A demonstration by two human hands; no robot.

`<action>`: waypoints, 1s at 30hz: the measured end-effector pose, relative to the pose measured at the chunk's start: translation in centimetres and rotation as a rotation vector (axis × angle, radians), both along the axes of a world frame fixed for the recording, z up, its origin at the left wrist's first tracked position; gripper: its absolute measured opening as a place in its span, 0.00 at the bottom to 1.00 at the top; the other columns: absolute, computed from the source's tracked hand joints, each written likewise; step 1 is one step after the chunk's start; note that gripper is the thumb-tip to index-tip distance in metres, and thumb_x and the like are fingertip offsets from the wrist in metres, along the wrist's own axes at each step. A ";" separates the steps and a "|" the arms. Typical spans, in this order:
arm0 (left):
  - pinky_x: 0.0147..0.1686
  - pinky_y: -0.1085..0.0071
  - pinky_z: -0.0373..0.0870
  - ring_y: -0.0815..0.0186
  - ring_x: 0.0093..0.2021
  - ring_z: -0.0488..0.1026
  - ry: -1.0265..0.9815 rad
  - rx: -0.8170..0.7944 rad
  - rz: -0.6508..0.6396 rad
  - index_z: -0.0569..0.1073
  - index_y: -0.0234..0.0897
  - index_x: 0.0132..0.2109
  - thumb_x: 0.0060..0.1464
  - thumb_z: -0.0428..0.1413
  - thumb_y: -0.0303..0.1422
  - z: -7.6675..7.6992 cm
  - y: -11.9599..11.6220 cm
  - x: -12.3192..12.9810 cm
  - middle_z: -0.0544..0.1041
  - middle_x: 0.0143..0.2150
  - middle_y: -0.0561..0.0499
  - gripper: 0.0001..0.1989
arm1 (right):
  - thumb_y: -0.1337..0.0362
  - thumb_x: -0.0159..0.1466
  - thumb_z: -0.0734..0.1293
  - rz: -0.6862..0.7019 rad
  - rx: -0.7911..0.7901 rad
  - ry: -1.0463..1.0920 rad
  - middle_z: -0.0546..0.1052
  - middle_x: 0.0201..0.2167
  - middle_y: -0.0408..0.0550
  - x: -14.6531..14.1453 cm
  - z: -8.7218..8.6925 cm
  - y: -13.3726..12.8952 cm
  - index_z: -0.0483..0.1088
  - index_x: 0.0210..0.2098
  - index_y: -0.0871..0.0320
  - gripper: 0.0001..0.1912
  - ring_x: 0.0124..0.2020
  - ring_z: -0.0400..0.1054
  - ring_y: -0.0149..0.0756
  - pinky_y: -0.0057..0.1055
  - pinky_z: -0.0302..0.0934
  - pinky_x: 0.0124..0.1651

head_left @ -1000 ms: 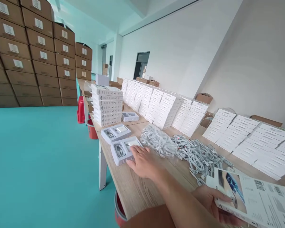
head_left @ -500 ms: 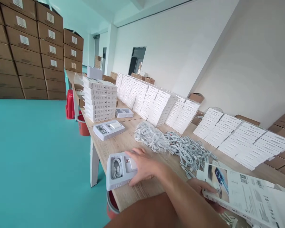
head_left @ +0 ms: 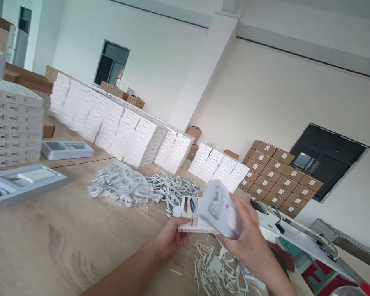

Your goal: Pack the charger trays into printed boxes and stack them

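My left hand (head_left: 172,237) is closed on the near left end of a flat white printed box (head_left: 193,213) with a phone picture on it. In my right hand (head_left: 246,228) is a white plastic tray (head_left: 216,205), tilted steeply over the box's right part and hiding it. A pale coiled cable (head_left: 215,202) shows in the tray's compartment; the rest of the tray is blurred. Beneath my hands lies a scatter of thin white strips (head_left: 218,263). Just beyond the box is a heap of grey-white cables (head_left: 175,187).
Bagged cables (head_left: 121,185) lie mid-table. At left are a filled tray (head_left: 49,185), an unfilled tray (head_left: 69,150) and a stack of white boxes (head_left: 14,127). Rows of white boxes (head_left: 144,142) line the far edge. A machine (head_left: 274,220) stands at right; cartons (head_left: 277,176) are stacked behind.
My right hand has lifted the tray off the table's left edge and carried it right, over the box in my left hand. The view has swung right.
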State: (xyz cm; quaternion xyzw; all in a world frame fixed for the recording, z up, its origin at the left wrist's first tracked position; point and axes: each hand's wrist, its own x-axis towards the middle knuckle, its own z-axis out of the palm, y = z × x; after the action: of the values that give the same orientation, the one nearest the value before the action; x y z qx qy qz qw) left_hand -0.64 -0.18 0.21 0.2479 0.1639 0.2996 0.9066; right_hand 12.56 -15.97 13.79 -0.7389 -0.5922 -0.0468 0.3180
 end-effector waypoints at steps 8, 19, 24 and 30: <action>0.20 0.73 0.74 0.64 0.24 0.76 0.061 0.086 0.096 0.75 0.27 0.40 0.49 0.59 0.23 1.8 1.0 -1.4 0.81 0.30 0.44 0.09 | 0.55 0.52 0.67 -0.312 0.051 -0.149 0.58 0.60 0.55 9.3 -2.7 -2.6 0.51 0.66 0.50 0.44 0.62 0.50 0.59 0.56 0.50 0.63; 0.12 0.70 0.67 0.64 0.17 0.69 0.036 0.158 0.197 0.73 0.34 0.35 0.39 0.59 0.26 3.5 2.9 -3.8 0.76 0.23 0.48 0.10 | 0.59 0.51 0.71 -0.128 0.176 -0.001 0.54 0.63 0.52 6.8 1.1 -4.1 0.50 0.67 0.47 0.46 0.66 0.43 0.54 0.52 0.51 0.65; 0.11 0.72 0.64 0.65 0.18 0.67 0.096 0.186 0.227 0.74 0.34 0.32 0.37 0.59 0.27 3.9 2.6 -3.4 0.73 0.21 0.49 0.10 | 0.59 0.50 0.72 -0.091 0.203 0.004 0.54 0.63 0.51 5.8 1.7 -4.2 0.50 0.67 0.46 0.48 0.67 0.43 0.53 0.53 0.51 0.65; 0.12 0.72 0.64 0.64 0.19 0.68 0.119 0.213 0.243 0.74 0.35 0.33 0.36 0.60 0.27 4.1 2.4 -3.4 0.74 0.23 0.48 0.11 | 0.59 0.50 0.71 -0.059 0.203 -0.029 0.54 0.63 0.52 4.8 1.5 -3.8 0.50 0.67 0.46 0.48 0.66 0.45 0.54 0.52 0.53 0.64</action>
State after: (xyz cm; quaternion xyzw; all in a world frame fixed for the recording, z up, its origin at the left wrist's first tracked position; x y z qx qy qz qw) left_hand -4.04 2.26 4.27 0.3382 0.2135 0.4072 0.8211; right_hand 17.39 -19.74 15.26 -0.7191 -0.5670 -0.1268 0.3812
